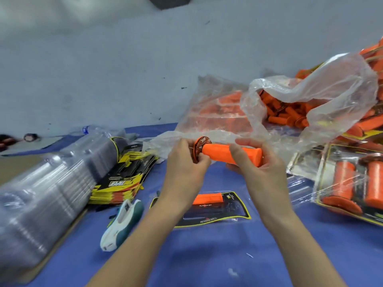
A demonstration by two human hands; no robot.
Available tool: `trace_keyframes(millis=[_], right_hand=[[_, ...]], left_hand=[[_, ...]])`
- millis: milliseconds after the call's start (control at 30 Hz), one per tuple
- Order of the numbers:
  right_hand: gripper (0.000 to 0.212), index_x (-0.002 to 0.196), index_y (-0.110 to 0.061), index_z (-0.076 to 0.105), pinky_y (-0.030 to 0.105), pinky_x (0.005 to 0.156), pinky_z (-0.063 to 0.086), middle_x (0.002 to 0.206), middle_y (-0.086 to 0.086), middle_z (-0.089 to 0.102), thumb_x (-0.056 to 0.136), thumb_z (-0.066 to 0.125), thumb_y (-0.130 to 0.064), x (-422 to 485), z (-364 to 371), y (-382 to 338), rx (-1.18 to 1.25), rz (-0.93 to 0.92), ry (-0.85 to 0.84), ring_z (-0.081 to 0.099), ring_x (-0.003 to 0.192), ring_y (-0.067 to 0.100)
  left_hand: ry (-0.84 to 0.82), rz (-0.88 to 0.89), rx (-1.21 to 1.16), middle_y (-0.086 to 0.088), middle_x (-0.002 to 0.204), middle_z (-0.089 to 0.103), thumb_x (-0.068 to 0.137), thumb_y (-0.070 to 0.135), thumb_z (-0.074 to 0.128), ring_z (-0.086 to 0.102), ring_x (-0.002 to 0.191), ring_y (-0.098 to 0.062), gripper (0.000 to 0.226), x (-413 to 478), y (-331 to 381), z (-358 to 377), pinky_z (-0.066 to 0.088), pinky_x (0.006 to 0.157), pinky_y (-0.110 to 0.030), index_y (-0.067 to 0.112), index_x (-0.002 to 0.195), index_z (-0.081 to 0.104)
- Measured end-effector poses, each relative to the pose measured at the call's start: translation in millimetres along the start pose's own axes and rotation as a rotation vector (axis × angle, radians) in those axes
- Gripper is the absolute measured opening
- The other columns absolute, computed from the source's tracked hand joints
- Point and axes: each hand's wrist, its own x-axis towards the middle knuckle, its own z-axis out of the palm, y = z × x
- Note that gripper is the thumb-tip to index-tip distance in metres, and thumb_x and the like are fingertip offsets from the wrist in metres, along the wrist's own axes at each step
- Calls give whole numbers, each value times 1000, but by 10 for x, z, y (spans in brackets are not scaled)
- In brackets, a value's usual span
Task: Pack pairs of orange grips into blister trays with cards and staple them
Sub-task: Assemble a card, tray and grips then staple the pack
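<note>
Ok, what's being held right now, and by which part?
One orange grip, in both hands: the left hand pinches its flanged end, the right hand wraps the barrel near the plain end.

stapler (122, 224) left of tray (207, 210)

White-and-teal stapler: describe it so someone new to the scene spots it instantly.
Start at the blue table cover; on its left lies a long stack of clear blister trays with yellow-and-black cards beside it. Just in front of the cards, nearer the person, lies the white-and-teal plastic stapler. It alone is white and teal; its neighbours are clear, yellow-black or orange.
</note>
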Motion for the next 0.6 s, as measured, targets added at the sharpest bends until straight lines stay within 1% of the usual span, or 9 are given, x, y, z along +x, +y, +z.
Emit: trace_keyframes(millis=[67,167,233,300,367,433,467,533,600], right_hand=[[11,94,-20,68,20,66,56,85,-1,72,87,71,-29,-10,-33,-10,24,22,21,72,83,19],[21,96,-17,66,21,72,57,87,-1,70,85,71,-34,6,-75,-4,172,138,35,72,92,21],[27,99,-13,63,22,76,56,92,1,70,82,70,-33,-20,-33,29,337,223,8,71,98,18],[24,97,-11,60,20,76,55,91,1,71,83,68,-28,-85,35,75,462,279,-32,70,97,15],[21,97,-12,58,15,71,52,86,-3,72,85,67,-27,-166,64,122,342,252,-80,70,87,8],[13,98,-11,58,12,64,49,79,-8,71,92,63,-21,-212,55,167,112,163,-165,68,75,3],[10,98,-10,58,13,65,48,80,-8,71,94,62,-18,-224,54,184,57,134,-223,67,76,4],[6,94,-12,61,15,72,48,83,-10,69,95,61,-18,-212,50,190,-11,115,-333,65,81,4],[8,89,-19,64,13,75,45,84,-14,69,96,61,-22,-164,33,174,-95,107,-425,63,82,2]], left_hand=[[-16,15,-75,3,85,67,92,14,61,56,68,-3,14,-73,-8,-32,41,60,-13,25,100,60],[25,-43,-263,9,91,70,97,25,59,65,82,-3,8,-164,-29,-4,49,73,-13,23,104,62],[24,-245,-489,5,95,68,97,35,57,67,85,-11,18,-201,-22,72,56,75,-24,19,105,60],[-79,-512,-821,-7,95,71,98,41,53,69,82,-18,35,-209,30,135,60,74,-30,9,107,61],[-161,-592,-964,-16,101,72,100,43,46,70,89,-25,49,-226,57,175,60,79,-36,-1,114,63],[-140,-495,-914,-17,105,72,99,46,46,69,97,-30,50,-240,41,192,56,83,-41,1,113,64],[-108,-413,-854,-12,100,72,96,48,49,69,93,-28,45,-251,29,171,55,80,-40,8,107,66],[-70,-209,-679,1,82,67,91,52,53,64,75,-15,34,-265,-8,84,52,65,-27,21,95,66],[-79,-12,-498,14,75,63,95,50,53,57,68,-3,25,-277,-75,-36,44,60,-13,28,92,64]])
